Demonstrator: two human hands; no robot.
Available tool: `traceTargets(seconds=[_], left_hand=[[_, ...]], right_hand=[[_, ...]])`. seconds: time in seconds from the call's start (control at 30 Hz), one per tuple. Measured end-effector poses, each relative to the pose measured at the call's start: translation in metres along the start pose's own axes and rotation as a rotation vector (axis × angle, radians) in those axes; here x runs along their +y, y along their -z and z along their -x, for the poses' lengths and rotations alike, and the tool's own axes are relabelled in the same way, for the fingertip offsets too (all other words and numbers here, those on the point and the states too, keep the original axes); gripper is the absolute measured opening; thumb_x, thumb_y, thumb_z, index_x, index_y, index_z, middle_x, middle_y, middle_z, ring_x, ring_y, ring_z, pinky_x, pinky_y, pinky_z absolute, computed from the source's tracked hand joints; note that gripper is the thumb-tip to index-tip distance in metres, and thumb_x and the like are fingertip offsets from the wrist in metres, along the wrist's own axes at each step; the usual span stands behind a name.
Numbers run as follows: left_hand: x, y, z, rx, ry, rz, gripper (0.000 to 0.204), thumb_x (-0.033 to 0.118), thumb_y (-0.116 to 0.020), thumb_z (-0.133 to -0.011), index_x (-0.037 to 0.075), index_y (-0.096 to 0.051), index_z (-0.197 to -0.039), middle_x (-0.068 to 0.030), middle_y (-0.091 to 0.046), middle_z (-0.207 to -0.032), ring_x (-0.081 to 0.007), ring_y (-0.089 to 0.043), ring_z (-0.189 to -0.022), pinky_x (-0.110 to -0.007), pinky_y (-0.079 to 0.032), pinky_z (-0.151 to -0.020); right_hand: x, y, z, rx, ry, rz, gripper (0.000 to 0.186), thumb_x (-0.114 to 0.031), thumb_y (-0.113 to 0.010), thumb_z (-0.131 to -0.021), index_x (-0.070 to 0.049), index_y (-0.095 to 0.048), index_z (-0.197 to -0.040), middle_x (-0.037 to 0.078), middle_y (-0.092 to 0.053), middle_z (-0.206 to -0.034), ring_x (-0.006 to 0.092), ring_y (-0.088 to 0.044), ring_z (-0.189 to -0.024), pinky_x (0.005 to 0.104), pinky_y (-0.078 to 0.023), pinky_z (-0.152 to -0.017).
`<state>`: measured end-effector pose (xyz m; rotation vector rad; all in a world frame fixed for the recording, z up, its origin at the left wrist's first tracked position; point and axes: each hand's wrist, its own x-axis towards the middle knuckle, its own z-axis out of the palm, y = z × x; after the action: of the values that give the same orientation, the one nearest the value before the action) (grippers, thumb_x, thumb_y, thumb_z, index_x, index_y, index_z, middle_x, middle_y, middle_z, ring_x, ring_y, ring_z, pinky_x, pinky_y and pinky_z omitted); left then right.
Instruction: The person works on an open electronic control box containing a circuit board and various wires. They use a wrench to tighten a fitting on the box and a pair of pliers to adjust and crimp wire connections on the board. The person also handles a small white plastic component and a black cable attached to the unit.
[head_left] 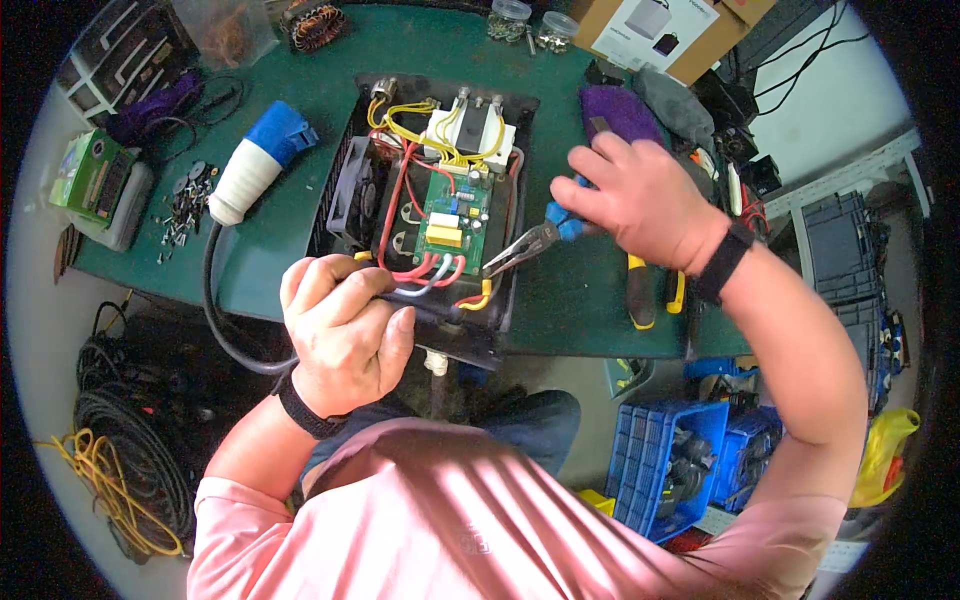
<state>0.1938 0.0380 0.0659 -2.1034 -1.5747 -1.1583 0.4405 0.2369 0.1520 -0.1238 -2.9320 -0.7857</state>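
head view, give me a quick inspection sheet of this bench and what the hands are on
surface: green bench top, worn, partly covered.
job's things: open black enclosure with green circuit board, yellow and red wiring; blue-handled pliers pointing at its right edge.
clutter: blue and white plug, pile of small screws, two jars, cardboard box, purple cloth, yellow-handled tool.
hands: left hand grips the enclosure's near edge by the cable; right hand holds the pliers.
cables: thick black cable from plug; coils on floor.
surroundings: blue crates lower right.
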Motion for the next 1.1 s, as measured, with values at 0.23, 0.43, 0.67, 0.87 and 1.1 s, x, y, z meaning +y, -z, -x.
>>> traceTargets(seconds=[0.23, 0.43, 0.67, 0.87, 1.1], left_hand=[[-0.001, 0.000, 0.001, -0.016, 0.014, -0.007, 0.016, 0.019, -0.070, -0.073, 0.007, -0.062, -0.065, -0.0043, -0.067, -0.088, -0.0264, -0.060, -0.086, -0.042, -0.041, -0.081], [0.000, 0.001, 0.001, -0.034, 0.006, -0.011, 0.017, 0.019, -0.070, -0.074, 0.007, -0.062, -0.066, -0.0047, -0.067, -0.089, -0.0267, -0.059, -0.088, -0.042, -0.041, -0.081], [0.001, 0.002, 0.002, -0.032, 0.037, 0.022, 0.016, 0.017, -0.071, -0.074, 0.005, -0.063, -0.067, -0.0057, -0.066, -0.091, -0.0275, -0.058, -0.089, -0.043, -0.041, -0.083], [0.006, 0.010, -0.002, -0.052, 0.072, 0.037, 0.019, 0.018, -0.075, -0.073, 0.003, -0.064, -0.068, -0.0094, -0.064, -0.096, -0.0300, -0.057, -0.094, -0.044, -0.041, -0.086], [0.010, 0.015, -0.003, -0.063, 0.117, 0.094, 0.020, 0.014, -0.073, -0.079, -0.001, -0.063, -0.070, -0.0154, -0.066, -0.103, -0.0354, -0.055, -0.098, -0.046, -0.040, -0.089]], right_hand=[[0.022, -0.001, -0.026, 0.040, 0.167, 0.012, 0.015, -0.024, -0.061, -0.083, -0.021, -0.058, -0.098, -0.001, -0.051, -0.088, 0.0177, -0.056, -0.086, 0.0327, -0.047, -0.061], [-0.007, 0.014, -0.007, -0.062, -0.098, -0.063, 0.016, -0.021, -0.063, -0.081, -0.017, -0.057, -0.095, 0.001, -0.051, -0.090, 0.0206, -0.056, -0.089, 0.0337, -0.049, -0.064], [-0.086, 0.045, 0.009, -0.330, -0.533, 0.092, 0.018, -0.020, -0.062, -0.081, -0.010, -0.056, -0.096, 0.006, -0.053, -0.095, 0.0220, -0.054, -0.094, 0.0321, -0.052, -0.066], [-0.111, 0.053, 0.010, -0.329, -0.592, 0.183, 0.019, -0.020, -0.060, -0.085, -0.009, -0.057, -0.100, 0.007, -0.055, -0.096, 0.0221, -0.055, -0.094, 0.0378, -0.052, -0.071], [-0.125, 0.059, 0.007, -0.386, -0.731, 0.222, 0.015, -0.019, -0.058, -0.086, -0.009, -0.058, -0.097, 0.007, -0.055, -0.091, 0.0228, -0.056, -0.092, 0.0371, -0.050, -0.071]])
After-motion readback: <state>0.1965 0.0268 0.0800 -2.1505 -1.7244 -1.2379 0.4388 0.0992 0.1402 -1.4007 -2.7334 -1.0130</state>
